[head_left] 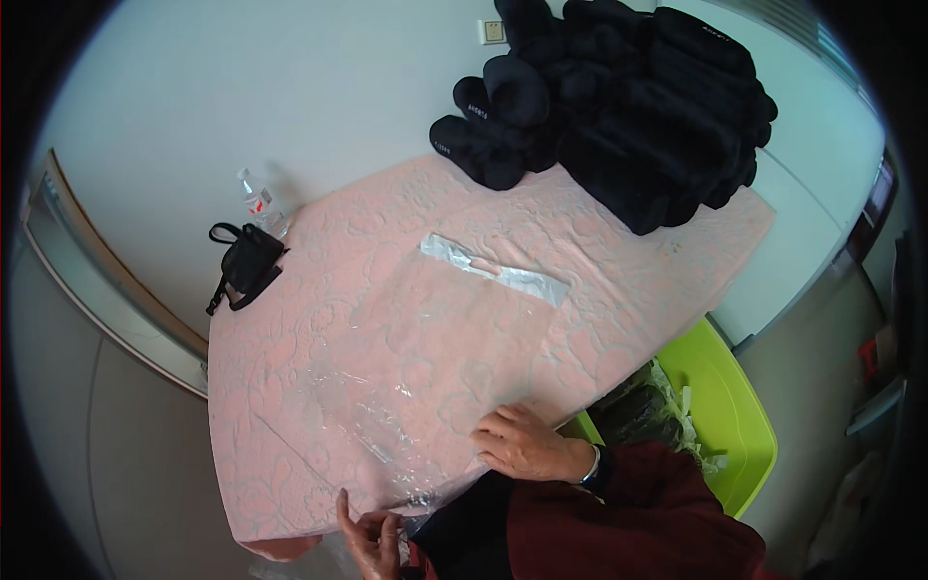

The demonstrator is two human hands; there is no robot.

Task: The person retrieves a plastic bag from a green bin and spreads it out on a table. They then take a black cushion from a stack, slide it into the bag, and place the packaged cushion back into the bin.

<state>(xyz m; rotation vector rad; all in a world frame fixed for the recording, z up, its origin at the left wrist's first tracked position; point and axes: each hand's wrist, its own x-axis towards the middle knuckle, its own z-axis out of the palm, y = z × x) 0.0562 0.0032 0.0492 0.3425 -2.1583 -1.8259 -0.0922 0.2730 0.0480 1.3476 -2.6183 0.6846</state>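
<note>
A clear plastic bag (425, 358) lies flat and wrinkled over the pink patterned cloth, a white strip (517, 277) along its far end. My right hand (522, 443), a dark band at its wrist, rests at the bag's near right edge. Its fingers are curled together against the plastic; the fingertips are partly hidden. At the near edge of the table is my left hand (375, 543), beside the bag's crumpled near end. Its index finger is stretched out and stands apart from the thumb. Nothing shows between them.
Black plush pillow-like items (657, 106) are piled at the far right. A small black pouch (249, 266) and a clear bottle (259, 205) stand at the far left. Right of the table, a lime green bin (730, 416) contains dark, plastic-wrapped items. A wall (319, 87) runs behind.
</note>
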